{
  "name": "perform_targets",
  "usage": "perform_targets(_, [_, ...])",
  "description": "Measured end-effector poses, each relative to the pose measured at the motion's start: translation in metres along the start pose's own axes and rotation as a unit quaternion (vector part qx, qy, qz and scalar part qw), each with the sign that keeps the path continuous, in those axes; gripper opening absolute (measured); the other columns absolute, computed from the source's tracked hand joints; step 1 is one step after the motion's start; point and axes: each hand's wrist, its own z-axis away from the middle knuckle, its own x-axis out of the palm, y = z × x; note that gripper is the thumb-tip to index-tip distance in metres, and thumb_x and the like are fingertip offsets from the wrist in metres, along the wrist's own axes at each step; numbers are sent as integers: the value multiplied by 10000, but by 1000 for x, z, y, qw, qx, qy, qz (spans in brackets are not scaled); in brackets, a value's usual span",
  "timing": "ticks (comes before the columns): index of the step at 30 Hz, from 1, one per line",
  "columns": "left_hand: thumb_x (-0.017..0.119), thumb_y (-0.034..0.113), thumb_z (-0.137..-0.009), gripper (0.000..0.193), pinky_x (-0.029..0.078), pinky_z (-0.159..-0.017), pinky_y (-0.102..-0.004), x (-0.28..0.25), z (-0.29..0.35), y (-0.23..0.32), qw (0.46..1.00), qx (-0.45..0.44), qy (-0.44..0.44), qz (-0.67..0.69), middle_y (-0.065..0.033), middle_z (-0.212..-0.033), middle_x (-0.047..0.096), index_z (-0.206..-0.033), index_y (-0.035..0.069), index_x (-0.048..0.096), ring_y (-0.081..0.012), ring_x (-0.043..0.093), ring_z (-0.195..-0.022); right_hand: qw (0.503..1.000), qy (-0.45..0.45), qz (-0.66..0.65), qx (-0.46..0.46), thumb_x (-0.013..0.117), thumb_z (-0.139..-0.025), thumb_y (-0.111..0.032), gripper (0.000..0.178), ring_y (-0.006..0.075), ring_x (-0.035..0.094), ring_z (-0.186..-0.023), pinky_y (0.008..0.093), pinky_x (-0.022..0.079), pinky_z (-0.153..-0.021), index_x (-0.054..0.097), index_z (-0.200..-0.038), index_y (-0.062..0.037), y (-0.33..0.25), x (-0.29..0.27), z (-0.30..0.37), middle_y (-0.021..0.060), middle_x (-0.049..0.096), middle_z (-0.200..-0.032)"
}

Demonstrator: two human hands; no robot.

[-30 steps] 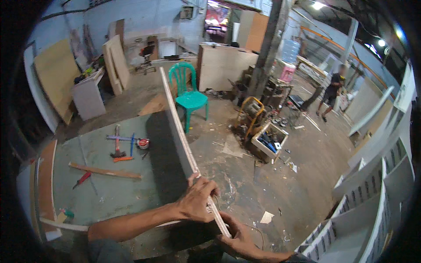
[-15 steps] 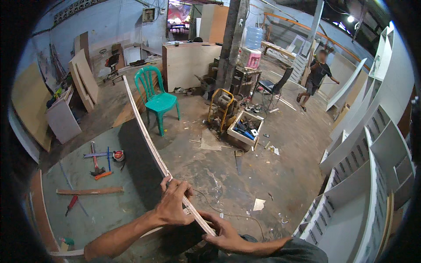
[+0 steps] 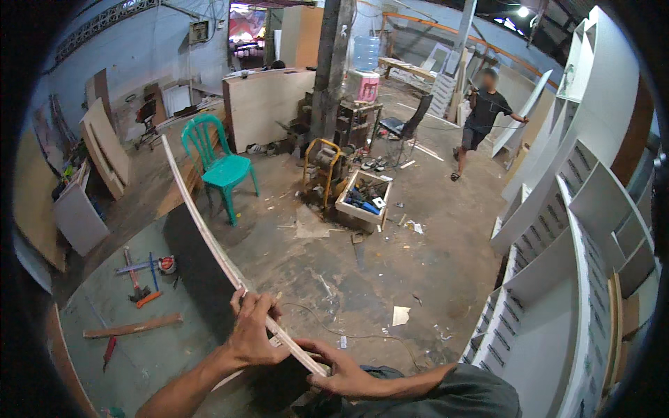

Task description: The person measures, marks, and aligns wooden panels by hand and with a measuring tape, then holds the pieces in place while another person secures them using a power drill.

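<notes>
A long, narrow, pale wooden strip [image 3: 207, 235] runs from near the green chair toward me, alongside the right edge of the grey-green work surface [image 3: 150, 380]. My left hand [image 3: 255, 329] is closed around it, fingers over the top. Closer to its near end, my right hand [image 3: 341, 368] grips it with the thumb on top and the fingers reaching beneath. On the work surface lie a hammer [image 3: 134, 275], a tape measure [image 3: 166, 265], an orange-handled tool [image 3: 148, 299], a flat brown wood piece [image 3: 132, 325] and a red-handled tool [image 3: 109, 353].
A green plastic chair [image 3: 226, 171] stands beyond the strip. On the floor are a tool box [image 3: 364, 198] and a yellow-framed machine [image 3: 324, 167]. White shelving [image 3: 550, 313] lines the right side. A person [image 3: 484, 115] walks at the back right, holding a thin cord.
The scene has shifted left in the picture as my view turned right. Both hands keep their grip on the strip. The person at the back has come nearer.
</notes>
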Motion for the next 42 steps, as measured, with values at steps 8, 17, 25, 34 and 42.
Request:
perform_targets(8, [798, 343, -543, 560, 192, -1081, -558, -1, 1, 0, 1000, -13, -9, 1, -29, -820, 567, -945, 74, 517, -265, 499, -923, 1000, -5, 16, 10, 648, -829, -50, 755, 237, 398, -1409, 379, 307, -1170, 330, -1513, -22, 0, -2, 0, 135, 415, -1499])
perform_targets(17, [769, 317, -499, 550, 199, -1075, -500, 3, 3, -7, 1000, -10, 8, -7, -65, -848, 537, -925, 77, 519, -281, 512, -929, 999, -19, 25, -25, 627, -827, -54, 762, 243, 377, -1412, 429, 274, -1190, 309, -1519, -43, 2, 0, -3, 109, 404, -1491])
perform_targets(25, [742, 296, -517, 534, 187, -1087, -540, 2, 4, -6, 1000, -19, -2, 0, -35, -816, 563, -945, 71, 516, -264, 488, -941, 999, -33, 0, -16, 653, -847, -34, 773, 238, 352, -1439, 397, 250, -1207, 283, -1526, -17, 8, -2, -5, 130, 374, -1531])
perform_targets(34, [747, 288, -516, 538, 170, -1099, -558, 3, 4, -5, 1000, -21, -5, 3, -37, -816, 565, -949, 66, 517, -273, 494, -943, 999, -33, 4, -9, 634, -836, -24, 780, 242, 366, -1433, 396, 256, -1205, 278, -1530, -17, 4, -1, -4, 149, 376, -1527])
perform_targets(42, [763, 303, -510, 543, 195, -1075, -534, 2, 4, -6, 1000, -16, -3, -12, -49, -840, 546, -932, 73, 512, -268, 507, -931, 999, -27, 16, -24, 629, -844, -27, 766, 235, 376, -1425, 392, 271, -1198, 287, -1529, -24, 4, 0, -4, 143, 388, -1520])
